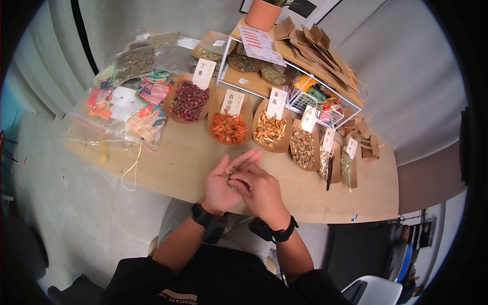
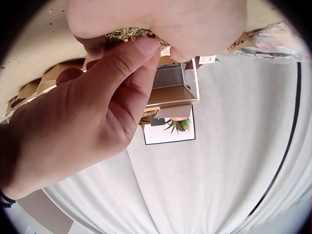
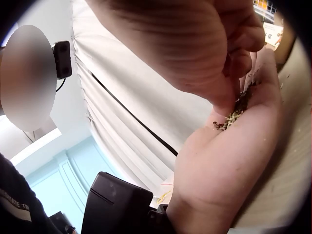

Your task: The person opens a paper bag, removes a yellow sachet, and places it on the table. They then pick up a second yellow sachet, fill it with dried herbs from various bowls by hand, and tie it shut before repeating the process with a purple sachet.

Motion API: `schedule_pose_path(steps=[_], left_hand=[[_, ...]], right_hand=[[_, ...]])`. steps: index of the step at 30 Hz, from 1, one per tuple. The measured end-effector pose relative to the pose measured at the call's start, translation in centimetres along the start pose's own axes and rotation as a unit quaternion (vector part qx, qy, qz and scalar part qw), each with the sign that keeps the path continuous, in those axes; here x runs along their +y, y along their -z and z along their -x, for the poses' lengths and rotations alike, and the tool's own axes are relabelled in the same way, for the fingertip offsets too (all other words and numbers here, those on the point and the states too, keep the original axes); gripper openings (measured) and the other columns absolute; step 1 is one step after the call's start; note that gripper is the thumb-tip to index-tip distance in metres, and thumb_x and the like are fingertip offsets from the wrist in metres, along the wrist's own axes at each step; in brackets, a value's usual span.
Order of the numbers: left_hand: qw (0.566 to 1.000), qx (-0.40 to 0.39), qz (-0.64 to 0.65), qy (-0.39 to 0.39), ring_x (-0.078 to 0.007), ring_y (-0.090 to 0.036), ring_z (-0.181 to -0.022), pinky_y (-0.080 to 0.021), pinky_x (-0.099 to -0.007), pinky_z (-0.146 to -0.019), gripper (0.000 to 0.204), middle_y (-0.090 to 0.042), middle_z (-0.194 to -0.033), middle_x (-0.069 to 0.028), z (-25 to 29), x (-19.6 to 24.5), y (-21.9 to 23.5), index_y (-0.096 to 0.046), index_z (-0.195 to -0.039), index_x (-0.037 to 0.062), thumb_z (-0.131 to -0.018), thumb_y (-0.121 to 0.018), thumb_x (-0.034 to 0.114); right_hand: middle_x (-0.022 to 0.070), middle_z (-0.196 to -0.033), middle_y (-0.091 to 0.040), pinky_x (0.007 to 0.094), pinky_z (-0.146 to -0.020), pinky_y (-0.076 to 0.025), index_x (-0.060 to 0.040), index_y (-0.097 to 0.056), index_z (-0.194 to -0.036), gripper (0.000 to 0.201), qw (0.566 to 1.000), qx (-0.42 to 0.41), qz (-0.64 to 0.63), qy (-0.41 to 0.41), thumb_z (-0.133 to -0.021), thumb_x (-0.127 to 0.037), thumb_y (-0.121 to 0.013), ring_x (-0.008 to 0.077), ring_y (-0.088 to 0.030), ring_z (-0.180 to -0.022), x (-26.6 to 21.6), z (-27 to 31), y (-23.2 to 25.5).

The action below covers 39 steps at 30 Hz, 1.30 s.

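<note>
Above the near edge of the table, my left hand point(image 1: 219, 189) is held palm up, its fingers extended. A small heap of dried greenish-brown herbs point(image 1: 229, 179) lies in that palm. My right hand point(image 1: 264, 192) reaches over it from the right, fingers bent, with thumb and fingertips pinching at the herbs. In the left wrist view, the right thumb presses against the herb bits point(image 2: 127, 33). The right wrist view shows the herbs point(image 3: 233, 117) spread along the left palm's crease, partly hidden by the right fingers.
Brown paper trays stand in a row beyond the hands, with labels and dried rosebuds point(image 1: 189, 100), orange petals point(image 1: 229, 128), and chopped pieces point(image 1: 303, 147). Plastic bags point(image 1: 133, 66) lie at left. A shelf point(image 1: 245, 84) stands behind, topped by paper bags point(image 1: 317, 46) and a pot point(image 1: 263, 16).
</note>
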<state>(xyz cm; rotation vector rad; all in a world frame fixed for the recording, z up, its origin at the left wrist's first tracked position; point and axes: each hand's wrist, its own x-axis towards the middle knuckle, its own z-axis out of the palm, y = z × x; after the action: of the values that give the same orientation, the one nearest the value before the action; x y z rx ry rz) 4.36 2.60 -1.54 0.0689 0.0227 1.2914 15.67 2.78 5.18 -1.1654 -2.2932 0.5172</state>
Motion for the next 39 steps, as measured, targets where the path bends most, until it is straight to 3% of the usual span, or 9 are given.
schedule_pose_path(steps=[14,17,20,23,26,29,32,36,39], left_hand=[[0.996,-0.032,0.083,0.025,-0.0290,-0.035,-0.140,-0.026,-0.0420,-0.117,0.062,-0.039,-0.149,-0.0206,-0.1,-0.1,0.1,-0.036,-0.143,-0.0074,-0.104,-0.028,0.041],[0.996,-0.027,0.081,0.027,-0.0297,-0.033,-0.141,-0.025,-0.0421,-0.118,0.061,-0.037,-0.150,-0.0214,-0.1,-0.1,0.4,-0.034,-0.143,-0.0085,-0.104,-0.030,0.039],[0.995,-0.002,0.092,0.028,-0.0318,-0.030,-0.142,-0.023,-0.0433,-0.119,0.058,-0.034,-0.151,-0.0232,-0.2,-0.1,0.4,-0.034,-0.143,-0.0087,-0.104,-0.032,0.035],[0.995,0.017,0.094,0.029,-0.0332,-0.028,-0.144,-0.020,-0.0444,-0.120,0.056,-0.032,-0.152,-0.0246,-0.3,-0.1,0.4,-0.033,-0.143,-0.0090,-0.104,-0.034,0.031],[0.995,0.033,0.087,0.024,-0.0336,-0.027,-0.144,-0.020,-0.0450,-0.120,0.055,-0.031,-0.152,-0.0251,-0.2,-0.2,0.4,-0.033,-0.143,-0.0092,-0.104,-0.035,0.029],[0.995,0.041,0.089,0.025,-0.0333,-0.027,-0.144,-0.021,-0.0454,-0.120,0.053,-0.031,-0.152,-0.0246,-0.3,-0.3,0.6,-0.034,-0.142,-0.0089,-0.104,-0.036,0.028],[0.995,0.061,0.081,0.024,-0.0326,-0.028,-0.144,-0.022,-0.0449,-0.120,0.051,-0.032,-0.152,-0.0235,-0.1,-0.2,0.6,-0.036,-0.142,-0.0081,-0.104,-0.036,0.027],[0.992,0.111,0.029,0.044,-0.0318,-0.030,-0.143,-0.023,-0.0436,-0.120,0.049,-0.032,-0.153,-0.0224,-1.9,-2.1,-2.4,-0.038,-0.141,-0.0069,-0.105,-0.035,0.026],[0.991,0.070,-0.046,0.108,-0.0310,-0.032,-0.142,-0.024,-0.0424,-0.120,0.050,-0.036,-0.150,-0.0225,-7.2,-7.5,-7.7,-0.036,-0.140,-0.0089,-0.105,-0.032,0.027]], right_hand=[[0.0080,-0.080,-0.067,0.0243,-0.055,-0.047,-0.0012,-0.069,-0.100,0.016,0.988,0.092,-0.092,-0.079,-0.085,-0.006,-0.072,0.0124,-0.058,-0.063,-0.1,0.7,1.2],[0.0115,-0.079,-0.065,0.0299,-0.060,-0.050,-0.0018,-0.070,-0.098,0.015,0.988,0.102,-0.089,-0.072,-0.083,-0.005,-0.073,0.0235,-0.063,-0.067,0.2,1.0,1.5],[0.0125,-0.080,-0.066,0.0286,-0.059,-0.049,-0.0027,-0.071,-0.098,0.014,0.983,0.136,-0.078,-0.097,-0.084,-0.007,-0.072,0.0236,-0.062,-0.067,1.6,1.9,1.9],[0.0144,-0.082,-0.068,0.0294,-0.059,-0.049,-0.0031,-0.071,-0.101,0.015,0.952,0.248,-0.075,-0.163,-0.087,-0.008,-0.070,0.0250,-0.062,-0.067,4.6,1.8,3.3],[0.0172,-0.085,-0.069,0.0319,-0.059,-0.050,-0.0030,-0.071,-0.104,0.017,0.941,0.305,-0.042,-0.143,-0.090,-0.011,-0.067,0.0257,-0.064,-0.065,9.2,0.8,5.7],[0.0170,-0.088,-0.070,0.0329,-0.060,-0.052,-0.0037,-0.071,-0.107,0.020,0.926,0.226,0.076,-0.292,-0.090,-0.014,-0.066,0.0254,-0.066,-0.065,10.0,1.4,7.0],[0.0165,-0.090,-0.071,0.0332,-0.062,-0.053,-0.0046,-0.071,-0.105,0.020,0.926,0.303,0.041,-0.222,-0.089,-0.015,-0.068,0.0257,-0.067,-0.065,9.3,4.2,5.8],[0.0138,-0.079,-0.071,0.0285,-0.059,-0.051,-0.0022,-0.072,-0.098,0.015,0.893,0.304,-0.129,-0.305,-0.089,-0.013,-0.066,0.0134,-0.065,-0.062,10.0,10.2,3.1],[0.0086,-0.076,-0.070,0.0238,-0.058,-0.048,-0.0002,-0.071,-0.099,0.016,0.860,0.350,-0.216,-0.303,-0.090,-0.013,-0.067,0.0063,-0.058,-0.062,10.7,12.1,1.9]])
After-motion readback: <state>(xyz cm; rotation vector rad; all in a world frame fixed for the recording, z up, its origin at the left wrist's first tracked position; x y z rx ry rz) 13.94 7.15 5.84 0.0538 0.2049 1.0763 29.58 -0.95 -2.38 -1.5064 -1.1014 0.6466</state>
